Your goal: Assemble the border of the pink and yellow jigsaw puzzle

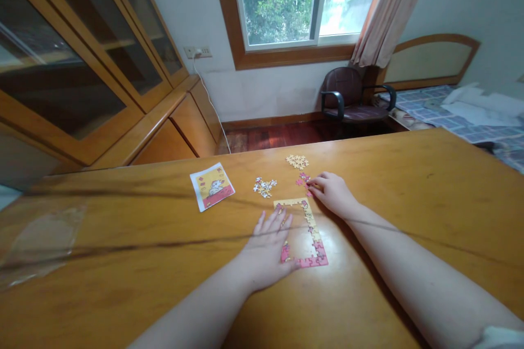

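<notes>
A jigsaw puzzle border (pixel 320 251), yellow at the far end and pink at the near end, lies on the table around a bare middle. My left hand (pixel 266 248) rests flat over its left side, fingers spread, hiding part of that edge. Beyond the border's far right corner, my right hand (pixel 334 193) has its thumb and fingers pinched together at a small group of pink puzzle pieces (pixel 303 177); the fingers partly cover the piece there. White puzzle pieces (pixel 265 186) lie in a loose pile to the left. Farther back sits a pile of yellow puzzle pieces (pixel 297 161).
A picture card (pixel 212 188) with a white animal lies left of the piles. Clear plastic wrapping (pixel 45 240) is at the left of the wooden table (pixel 409 202). A glass-fronted cabinet (pixel 131 114) stands left; an armchair (pixel 347 98) and bed (pixel 442 103) are beyond the table.
</notes>
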A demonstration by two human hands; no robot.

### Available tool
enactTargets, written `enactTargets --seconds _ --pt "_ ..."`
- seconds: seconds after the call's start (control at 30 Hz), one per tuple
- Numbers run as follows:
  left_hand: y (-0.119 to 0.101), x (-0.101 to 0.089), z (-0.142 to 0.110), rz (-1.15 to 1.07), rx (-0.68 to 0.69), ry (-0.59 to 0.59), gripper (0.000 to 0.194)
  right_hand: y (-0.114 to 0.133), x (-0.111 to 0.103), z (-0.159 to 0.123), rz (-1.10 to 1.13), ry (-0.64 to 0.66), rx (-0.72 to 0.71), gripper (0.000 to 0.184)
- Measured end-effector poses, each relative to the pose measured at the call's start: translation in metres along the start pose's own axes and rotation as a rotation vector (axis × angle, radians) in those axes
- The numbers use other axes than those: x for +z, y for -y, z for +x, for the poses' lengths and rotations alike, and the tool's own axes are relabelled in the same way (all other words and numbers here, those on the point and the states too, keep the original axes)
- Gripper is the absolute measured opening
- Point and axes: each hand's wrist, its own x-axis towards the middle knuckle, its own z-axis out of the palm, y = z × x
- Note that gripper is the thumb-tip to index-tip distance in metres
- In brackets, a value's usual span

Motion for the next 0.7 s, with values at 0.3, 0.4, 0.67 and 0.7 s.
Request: enactTargets --seconds 0.3,0.4,0.67,0.7 --pt "0.009 0.012 0.003 -0.008 -0.017 -0.138 0.083 -0.002 -0.003 0.0 0.07 -0.035 0.025 0.021" --pt "0.009 0.013 0.004 -0.01 -0.03 -0.153 0.074 -0.001 -0.002 0.0 0.068 -0.003 0.003 0.019" --pt "0.009 0.008 0.006 -0.06 -0.104 -0.251 0.059 -0.001 -0.002 0.0 0.04 -0.003 -0.003 0.02" --pt "0.009 0.007 0.006 -0.076 -0.11 -0.259 0.057 0.0 -0.002 0.0 0.033 0.005 -0.005 0.019"
